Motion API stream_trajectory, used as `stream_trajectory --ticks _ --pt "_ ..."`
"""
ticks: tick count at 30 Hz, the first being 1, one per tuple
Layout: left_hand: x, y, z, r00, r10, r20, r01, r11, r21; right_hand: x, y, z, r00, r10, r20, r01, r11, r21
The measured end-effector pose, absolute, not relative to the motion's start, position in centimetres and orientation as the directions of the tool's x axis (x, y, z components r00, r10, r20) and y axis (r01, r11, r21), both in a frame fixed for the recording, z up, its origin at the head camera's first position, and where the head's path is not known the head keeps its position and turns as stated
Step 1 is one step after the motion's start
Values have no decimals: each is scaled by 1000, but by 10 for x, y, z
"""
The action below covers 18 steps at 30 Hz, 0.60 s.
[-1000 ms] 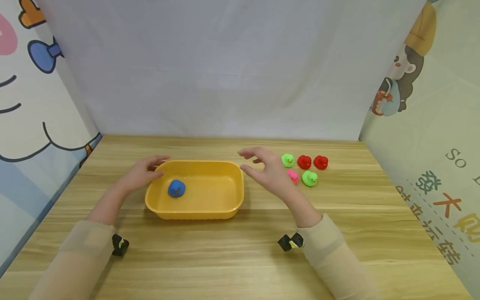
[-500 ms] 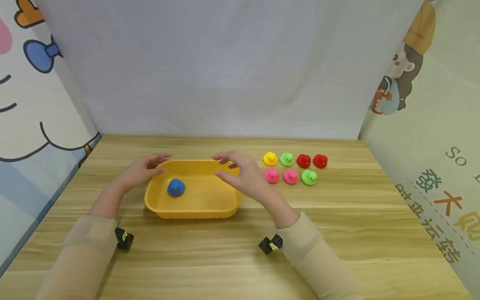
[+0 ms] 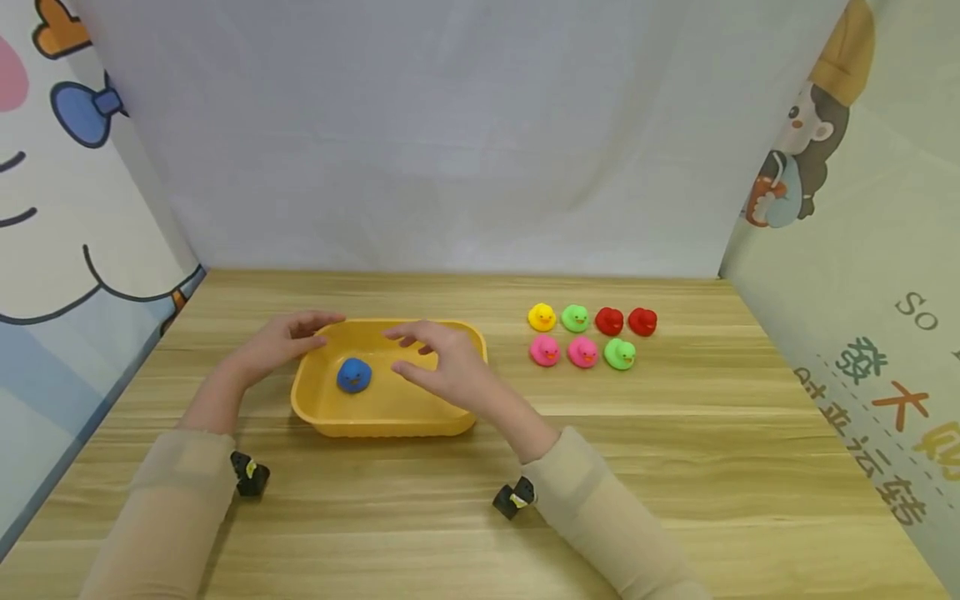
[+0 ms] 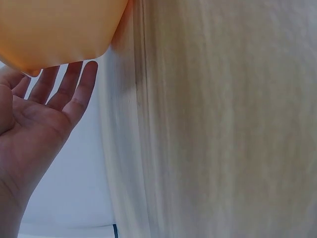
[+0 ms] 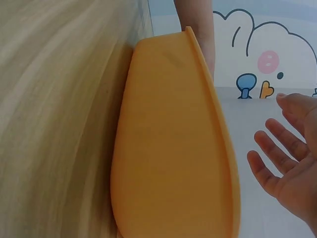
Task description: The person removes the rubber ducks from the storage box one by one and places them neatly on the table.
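Note:
A yellow plastic tub (image 3: pixel 420 421) stands on the wooden table, and a blue rubber duck (image 3: pixel 354 376) sits inside it toward the left. At the tub's left end is my left hand (image 3: pixel 276 343), thumb at the rim and fingers loosely extended along the far corner. The left wrist view has that hand (image 4: pixel 37 121) beside the tub wall (image 4: pixel 59 29), fingertips right at it. My right hand (image 3: pixel 446 365) hovers over the tub's right half, fingers spread and holding nothing. Beyond the tub wall (image 5: pixel 168 139), the right wrist view catches this hand (image 5: pixel 292 156) with loosely bent fingers.
Right of the tub, several rubber ducks stand in two rows: a yellow duck (image 3: pixel 542 317), green ones such as this duck (image 3: pixel 575 318), red ones including this duck (image 3: pixel 609 322), and pink ones like this duck (image 3: pixel 545 351). A pale curtain (image 3: pixel 465 142) hangs behind the table.
My right hand has moved left from beside the ducks to above the tub, uncovering the yellow duck and a pink one. My left hand stays at the tub's left end.

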<state>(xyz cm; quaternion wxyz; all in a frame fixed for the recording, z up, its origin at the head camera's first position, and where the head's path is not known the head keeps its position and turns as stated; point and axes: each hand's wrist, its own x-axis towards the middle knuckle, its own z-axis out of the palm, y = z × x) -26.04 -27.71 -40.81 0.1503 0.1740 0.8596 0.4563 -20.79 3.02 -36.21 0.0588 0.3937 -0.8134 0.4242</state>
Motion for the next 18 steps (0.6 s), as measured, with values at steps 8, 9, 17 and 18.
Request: stream_trajectory --ticks 8,9,17,18 --pt "-258 -277 -408 -893 438 -103 156 517 842 -213 14 -376 -672 -643 367 -682 344 -645" --pt "-258 -276 -408 -894 435 -108 150 517 843 -214 13 -378 -674 -648 354 -677 350 -648" --pt "-256 -275 -406 -896 424 -134 133 543 829 -225 2 -389 -698 -679 225 -622 421 -660" --pt "-256 -275 -406 -896 423 -135 133 546 827 -227 1 -391 -698 -686 206 -618 430 -658"
